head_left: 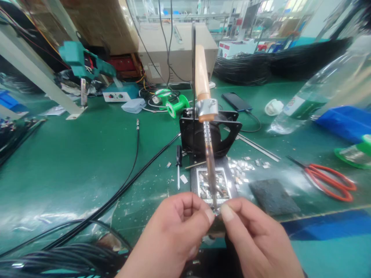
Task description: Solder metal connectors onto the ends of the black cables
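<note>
A soldering iron (209,143) with a wooden handle is clamped in a black stand (232,131), its tip pointing down between my hands. My left hand (181,227) is closed in a pinch just left of the tip. Facing it from the right, my right hand (255,231) pinches thumb against finger. Something tiny shows between the fingertips at the iron's tip, too small to make out. Behind the hands lies a small square tray (199,185) filled with little metal pieces.
Left of the tray is a screwdriver (178,166). Orange-handled scissors (330,181) and a dark square pad (274,197) lie to the right. Black cables (127,185) cross the green table. Farther back are green solder spools (178,106), a phone (237,101) and a plastic bottle (307,100).
</note>
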A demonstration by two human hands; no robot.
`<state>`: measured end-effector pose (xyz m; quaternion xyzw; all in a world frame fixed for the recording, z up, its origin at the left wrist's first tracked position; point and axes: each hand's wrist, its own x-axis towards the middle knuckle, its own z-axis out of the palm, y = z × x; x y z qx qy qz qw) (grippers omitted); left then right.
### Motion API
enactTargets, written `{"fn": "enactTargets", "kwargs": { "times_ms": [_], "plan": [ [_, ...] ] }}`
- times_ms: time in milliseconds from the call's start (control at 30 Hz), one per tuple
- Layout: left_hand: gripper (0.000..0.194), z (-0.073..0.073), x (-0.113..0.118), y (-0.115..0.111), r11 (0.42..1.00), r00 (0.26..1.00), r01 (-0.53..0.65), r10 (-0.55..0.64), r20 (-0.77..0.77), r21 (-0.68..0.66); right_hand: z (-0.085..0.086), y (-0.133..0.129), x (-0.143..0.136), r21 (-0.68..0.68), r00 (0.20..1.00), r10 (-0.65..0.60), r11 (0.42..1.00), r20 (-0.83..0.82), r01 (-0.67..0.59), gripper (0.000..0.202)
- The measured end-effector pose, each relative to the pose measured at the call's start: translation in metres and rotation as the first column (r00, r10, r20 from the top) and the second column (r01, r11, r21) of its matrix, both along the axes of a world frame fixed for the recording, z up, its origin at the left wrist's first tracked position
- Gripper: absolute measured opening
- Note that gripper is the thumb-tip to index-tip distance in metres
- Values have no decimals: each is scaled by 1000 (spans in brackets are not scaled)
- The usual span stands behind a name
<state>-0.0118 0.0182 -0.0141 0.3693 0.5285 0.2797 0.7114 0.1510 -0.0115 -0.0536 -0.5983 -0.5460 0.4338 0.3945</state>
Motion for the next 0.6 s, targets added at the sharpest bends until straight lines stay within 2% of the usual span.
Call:
{"fn": "enactTargets", "kwargs": {
  "times_ms": [233, 600],
  "plan": [
    [26, -5, -1, 0, 1000, 1000, 0, 0, 3, -18, -1, -3, 3, 26, 1000, 0, 1000, -4, 0, 42],
    [26, -4, -2, 1, 1000, 1000, -8, 9, 24, -29, 0, -1, 0, 58, 1000, -7, 998, -16, 8, 41]
  ]
}}
